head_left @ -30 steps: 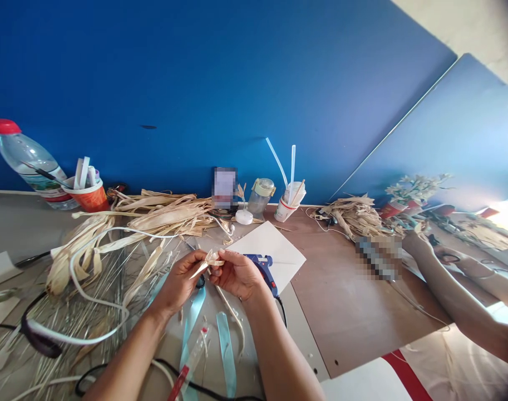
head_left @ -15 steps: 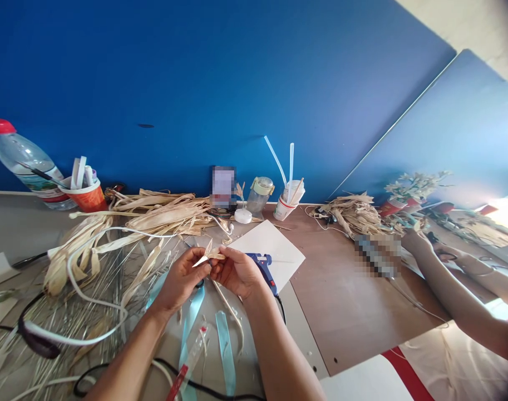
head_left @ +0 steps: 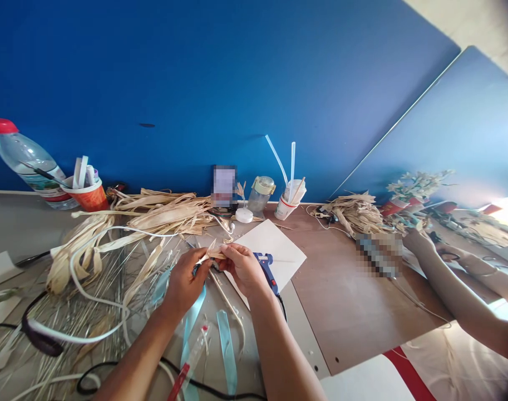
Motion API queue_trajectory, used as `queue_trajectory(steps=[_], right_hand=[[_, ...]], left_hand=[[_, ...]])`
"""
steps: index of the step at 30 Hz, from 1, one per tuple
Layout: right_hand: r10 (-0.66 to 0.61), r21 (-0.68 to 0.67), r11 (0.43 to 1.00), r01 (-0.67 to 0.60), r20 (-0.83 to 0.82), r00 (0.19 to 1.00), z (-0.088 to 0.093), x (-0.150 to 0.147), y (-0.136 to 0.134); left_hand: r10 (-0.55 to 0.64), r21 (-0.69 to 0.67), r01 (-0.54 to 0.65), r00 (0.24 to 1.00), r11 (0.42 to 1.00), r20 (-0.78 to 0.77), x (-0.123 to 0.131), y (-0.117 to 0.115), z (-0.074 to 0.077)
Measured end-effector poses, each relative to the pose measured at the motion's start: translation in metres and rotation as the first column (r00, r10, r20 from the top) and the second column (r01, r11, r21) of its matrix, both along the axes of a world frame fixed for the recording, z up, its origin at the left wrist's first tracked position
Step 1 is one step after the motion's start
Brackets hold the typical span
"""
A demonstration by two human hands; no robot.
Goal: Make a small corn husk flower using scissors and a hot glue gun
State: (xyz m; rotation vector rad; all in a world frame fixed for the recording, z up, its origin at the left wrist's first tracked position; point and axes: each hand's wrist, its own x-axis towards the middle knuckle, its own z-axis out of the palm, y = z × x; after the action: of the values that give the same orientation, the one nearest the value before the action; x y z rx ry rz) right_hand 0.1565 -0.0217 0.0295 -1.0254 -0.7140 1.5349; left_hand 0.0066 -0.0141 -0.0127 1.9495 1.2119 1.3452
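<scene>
While the blue glue gun (head_left: pixel 270 273) lies on the white sheet (head_left: pixel 285 253), a small piece of pale husk (head_left: pixel 212 257) is held to the left of it. One end of this piece is pinched narrowly between thumb and fingers by the left hand (head_left: pixel 190 274); by the right hand (head_left: pixel 244 267), placed just beside the gun, the other end is pinched in a similar manner. Whether the dark thing (head_left: pixel 196 269) near the left fingertips is also gripped cannot be told. Farther away than the gun and to its left, a loose heap of husk (head_left: pixel 166 214) is seen; nearer to the person, also to its left, a light-blue ribbon strip (head_left: pixel 226 351) is laid. The small piece could probably be split if it were pulled too strongly by both hands, because it looks thin and dry. It could also be dropped, if one pinch were loosened. Furthermore, the gun could be knocked, since little room is left beside it, and its black cord (head_left: pixel 284 307) could be caught.
</scene>
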Motion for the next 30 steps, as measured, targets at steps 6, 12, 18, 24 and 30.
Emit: queue_trajectory(steps=[6,12,18,24,30], right_hand=[[-0.012,0.048,0.999,0.005,0.138,0.99,-0.002,0.0,0.001],[0.006,0.073,0.997,-0.018,0.161,0.987,0.0,0.0,-0.001],[0.05,0.036,0.998,-0.048,-0.062,0.997,0.001,-0.003,-0.001],[0.093,-0.068,0.992,-0.11,-0.223,0.97,-0.003,-0.009,-0.002],[0.067,-0.04,0.997,-0.074,-0.146,0.987,0.0,-0.016,-0.004]], left_hand=[[-0.045,-0.036,0.042,0.995,0.998,-0.092,0.0,0.001,-0.002],[-0.048,-0.086,0.042,0.997,0.995,-0.064,0.003,0.001,0.001],[-0.017,-0.097,0.015,0.999,0.995,-0.028,0.005,0.001,0.0],[-0.002,-0.071,0.003,1.0,0.997,0.017,0.004,0.0,0.002],[0.009,-0.04,-0.007,0.999,0.999,0.042,0.004,-0.001,0.001]])
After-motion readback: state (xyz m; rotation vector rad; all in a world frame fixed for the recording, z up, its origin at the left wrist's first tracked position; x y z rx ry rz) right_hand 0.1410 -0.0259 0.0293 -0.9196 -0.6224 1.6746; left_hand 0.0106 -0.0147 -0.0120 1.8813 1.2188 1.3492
